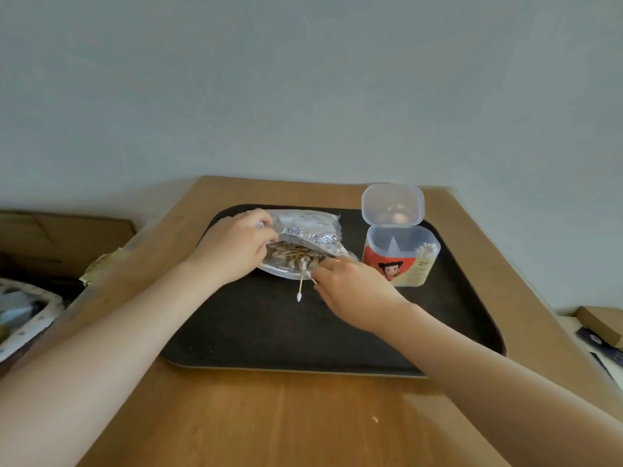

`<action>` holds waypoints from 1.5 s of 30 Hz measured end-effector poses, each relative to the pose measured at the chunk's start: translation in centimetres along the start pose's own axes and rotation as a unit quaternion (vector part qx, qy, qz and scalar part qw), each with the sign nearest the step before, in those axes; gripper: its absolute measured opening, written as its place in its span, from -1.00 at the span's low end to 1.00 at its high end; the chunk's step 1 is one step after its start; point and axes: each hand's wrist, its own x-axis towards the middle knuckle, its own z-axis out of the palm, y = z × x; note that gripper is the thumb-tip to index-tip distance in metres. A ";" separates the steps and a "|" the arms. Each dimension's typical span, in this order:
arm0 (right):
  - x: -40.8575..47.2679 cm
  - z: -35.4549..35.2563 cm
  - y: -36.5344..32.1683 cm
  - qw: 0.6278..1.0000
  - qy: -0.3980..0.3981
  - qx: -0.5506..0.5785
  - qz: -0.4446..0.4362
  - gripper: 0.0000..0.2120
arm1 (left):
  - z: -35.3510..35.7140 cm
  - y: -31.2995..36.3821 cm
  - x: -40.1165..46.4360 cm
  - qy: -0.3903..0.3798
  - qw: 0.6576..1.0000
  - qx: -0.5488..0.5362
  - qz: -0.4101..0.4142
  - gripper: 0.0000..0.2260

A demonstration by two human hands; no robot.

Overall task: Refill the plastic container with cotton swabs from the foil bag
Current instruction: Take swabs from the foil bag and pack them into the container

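The left hand (236, 246) grips the upper lip of the crinkled silver foil bag (303, 227), fingers curled over it, holding the mouth agape. The right hand (350, 284), just beside it, has its fingers bunched at the bag's opening among the wooden-stemmed cotton swabs (290, 259); whether it pinches any I cannot tell, as the fingertips are blurred. One loose swab (300, 285) sticks out of the mouth between the two hands, its long axis running toward the person, white tip nearest them.

Under both hands lies a dark rectangular tray (269, 332) on a brown wooden bench (269, 416), which stands against a plain pale grey wall (303, 79). Beyond the right hand, on the tray, stands the clear plastic container with a red cartoon label (401, 257), upright, its hinged lid (392, 203) tipped open, a few swabs standing in its far-right corner. The bag lies flat, mouth facing the person.
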 end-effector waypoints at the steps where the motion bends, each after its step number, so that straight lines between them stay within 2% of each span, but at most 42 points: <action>1: 0.7 0.7 -0.7 0.999 -0.011 0.001 0.037 -0.74 | -0.1 -0.3 0.0 0.000 1.000 0.005 0.009 -0.81; 4: 3.1 1.9 -2.1 0.993 -0.043 -0.016 0.107 -0.78 | 0.1 -0.6 0.8 -0.001 1.000 0.007 0.019 -0.73; 7: 5.0 2.3 -2.8 0.982 -0.076 -0.026 0.169 -0.66 | 0.8 -0.3 1.8 -0.007 1.000 -0.008 0.014 -0.65; 10: 6.7 3.3 -2.6 0.971 -0.103 -0.054 0.208 -0.55 | 1.1 -0.1 2.0 0.055 0.997 -0.036 0.051 -0.53; 12: 7.6 3.6 -2.3 0.959 -0.103 -0.022 0.262 -0.45 | 1.2 0.0 2.0 0.074 0.994 -0.047 0.069 -0.50; 15: 8.7 3.2 -2.2 0.950 -0.127 0.004 0.285 -0.47 | 1.4 -0.1 2.1 0.075 0.992 -0.079 0.068 -0.48; 21: 9.9 3.1 -2.6 0.958 -0.152 0.026 0.240 -0.47 | 1.7 -0.1 2.4 0.074 0.986 -0.140 0.050 -0.49; 26: 10.3 3.0 -2.1 0.968 -0.152 -0.001 0.198 -0.51 | 2.0 -0.8 2.2 0.064 0.989 -0.119 0.057 -0.50; 29: 10.0 3.2 -2.1 0.975 -0.126 -0.034 0.180 -0.61 | 2.1 -1.0 2.1 0.050 0.992 -0.104 0.049 -0.49; 35: 6.7 2.1 -1.2 0.996 -0.038 -0.040 0.070 -0.72 | 2.5 -0.6 1.5 0.011 0.997 -0.072 0.022 -0.48; 37: 4.9 1.5 -0.2 0.997 0.034 0.040 0.053 -0.76 | 2.4 -0.3 1.5 -0.011 0.997 -0.072 0.007 -0.49; 39: 3.1 0.6 0.4 0.974 0.087 0.190 0.087 -0.77 | 2.3 0.1 1.4 -0.028 0.994 -0.102 -0.013 -0.55; 41: 1.4 -0.3 0.8 0.920 0.108 0.349 0.145 -0.84 | 1.9 0.9 1.3 -0.009 0.987 -0.155 -0.030 -0.65; 43: 0.1 -0.7 1.2 0.864 0.107 0.458 0.182 -0.88 | 1.1 2.3 1.1 0.005 0.972 -0.232 -0.030 -0.68; 45: -0.8 -0.9 1.8 0.824 0.100 0.520 0.201 -0.87 | 0.1 4.2 1.0 -0.048 0.958 -0.283 -0.005 -0.61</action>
